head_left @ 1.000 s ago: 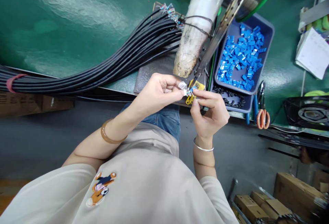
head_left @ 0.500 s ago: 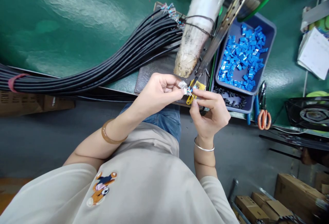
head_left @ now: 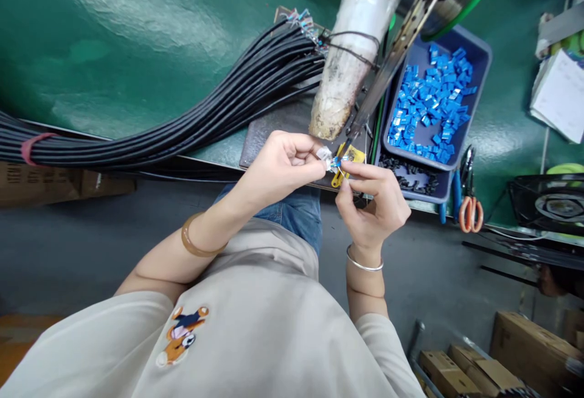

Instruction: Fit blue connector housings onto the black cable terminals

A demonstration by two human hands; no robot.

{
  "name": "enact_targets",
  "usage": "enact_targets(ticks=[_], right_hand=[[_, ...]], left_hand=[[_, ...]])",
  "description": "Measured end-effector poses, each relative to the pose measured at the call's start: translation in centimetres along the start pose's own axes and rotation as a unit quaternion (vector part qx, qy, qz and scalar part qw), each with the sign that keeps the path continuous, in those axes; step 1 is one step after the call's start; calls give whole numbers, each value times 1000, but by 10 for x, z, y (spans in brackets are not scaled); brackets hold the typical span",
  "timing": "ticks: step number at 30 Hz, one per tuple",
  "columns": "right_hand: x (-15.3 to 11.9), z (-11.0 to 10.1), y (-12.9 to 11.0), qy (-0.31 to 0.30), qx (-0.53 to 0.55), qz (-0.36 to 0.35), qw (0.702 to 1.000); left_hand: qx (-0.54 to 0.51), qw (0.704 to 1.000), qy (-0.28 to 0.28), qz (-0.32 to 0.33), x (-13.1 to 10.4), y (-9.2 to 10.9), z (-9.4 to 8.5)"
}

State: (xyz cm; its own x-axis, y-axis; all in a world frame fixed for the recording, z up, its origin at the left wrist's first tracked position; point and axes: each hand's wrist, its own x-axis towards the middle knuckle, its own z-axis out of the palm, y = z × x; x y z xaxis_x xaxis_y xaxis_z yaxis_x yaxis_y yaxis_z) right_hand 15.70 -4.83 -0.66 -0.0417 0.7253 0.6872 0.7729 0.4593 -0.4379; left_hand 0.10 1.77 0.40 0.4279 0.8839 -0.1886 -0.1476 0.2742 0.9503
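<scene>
My left hand is closed, thumb and forefinger pinching a small whitish connector. Just across from it, my right hand pinches a small blue connector piece with a thin pale wire by the fingertips. The two pieces meet between my hands; their fine details are too small to make out. The dark tip of a soldering iron, held on a slanted metal bracket, comes down right above them. A yellow piece lies behind the fingertips.
Black cables with stripped ends lie bundled at left. A wrapped pipe hangs close above my hands. A grey bin holds blue connectors, over a second bin of black parts. Orange-handled scissors hang at the table edge.
The small pieces between my fingertips have shifted and turned slightly under the iron tip. Both hands keep their grip; the whole view has moved a little.
</scene>
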Motion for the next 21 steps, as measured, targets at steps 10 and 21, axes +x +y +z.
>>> enact_targets(ticks=[10,21], right_hand=[[1,2,0,10,6,18,1000],[2,2,-3,14,6,16,1000]], left_hand=[[19,1000,3,24,-2,-3,2],[10,999,2,34,-1,2,3]])
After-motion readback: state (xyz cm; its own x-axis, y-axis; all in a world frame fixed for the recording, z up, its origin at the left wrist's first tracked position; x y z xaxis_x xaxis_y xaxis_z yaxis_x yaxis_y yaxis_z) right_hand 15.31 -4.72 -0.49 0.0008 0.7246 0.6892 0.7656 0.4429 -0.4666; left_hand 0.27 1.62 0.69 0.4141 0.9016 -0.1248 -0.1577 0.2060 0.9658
